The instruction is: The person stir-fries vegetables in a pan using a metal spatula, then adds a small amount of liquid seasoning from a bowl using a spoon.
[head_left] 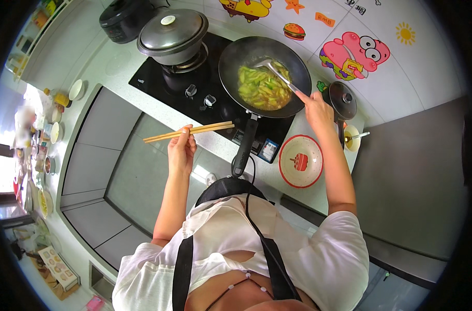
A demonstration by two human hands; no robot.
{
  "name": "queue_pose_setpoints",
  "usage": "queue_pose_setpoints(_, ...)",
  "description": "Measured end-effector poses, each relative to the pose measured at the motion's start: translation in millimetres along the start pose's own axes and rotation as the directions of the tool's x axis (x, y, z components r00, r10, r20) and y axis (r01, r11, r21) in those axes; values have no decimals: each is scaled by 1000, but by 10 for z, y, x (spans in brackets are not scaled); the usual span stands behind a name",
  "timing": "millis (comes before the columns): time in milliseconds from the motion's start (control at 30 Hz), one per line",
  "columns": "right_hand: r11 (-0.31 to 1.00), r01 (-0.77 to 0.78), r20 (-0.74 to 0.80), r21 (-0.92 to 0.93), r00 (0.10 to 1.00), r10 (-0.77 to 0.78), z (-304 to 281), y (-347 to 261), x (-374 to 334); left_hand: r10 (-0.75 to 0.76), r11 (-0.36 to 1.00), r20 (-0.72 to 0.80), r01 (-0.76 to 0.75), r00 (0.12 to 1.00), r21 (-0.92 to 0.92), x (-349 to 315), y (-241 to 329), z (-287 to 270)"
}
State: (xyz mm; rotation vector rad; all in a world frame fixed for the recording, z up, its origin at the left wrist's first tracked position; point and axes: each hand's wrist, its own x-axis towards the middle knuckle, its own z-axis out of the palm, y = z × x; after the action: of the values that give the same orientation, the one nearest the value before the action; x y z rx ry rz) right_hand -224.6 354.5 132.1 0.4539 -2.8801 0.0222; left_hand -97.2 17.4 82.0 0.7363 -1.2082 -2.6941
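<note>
Green vegetable pieces (256, 89) sit in a yellowish liquid inside a dark frying pan (230, 65) on the gas stove. My right hand (317, 110) is closed round the handle of a metal spatula (286, 82), whose blade rests among the vegetables. Over the floor left of the pan handle (243, 147), my left hand (182, 147) grips a pair of wooden chopsticks (205, 128). The chopsticks lie roughly level, apart from the pan. A white bowl with a red rim (290, 179) stands on the counter below my right forearm.
A lidded steel pot (171, 39) occupies the left burner of the black stove (158, 88), beside a black rice cooker (123, 20). At right are a small lidded pan (343, 101) and a small bowl with a spoon (352, 140). Several bowls line the left counter (65, 150).
</note>
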Motion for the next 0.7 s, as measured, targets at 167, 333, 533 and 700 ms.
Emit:
queue_pose_setpoints(167, 992, -87, -53, 94, 994, 92, -66, 50, -186, -16, 1000, 19, 16, 1000, 8, 13, 1, 23)
queue_pose_setpoints(333, 975, -208, -43, 82, 976, 212, 32, 45, -360, -14, 1000, 51, 13, 999, 24, 53, 8, 57)
queue_pose_setpoints(533, 834, -366, 88, 413, 928, 363, -48, -124, -694, -15, 1000, 79, 14, 997, 16, 59, 27, 65)
queue_pose_setpoints(700, 818, -416, 62, 396, 901, 429, 24, -224, -857, -9, 1000, 97, 7, 995, 17, 42, 49, 92)
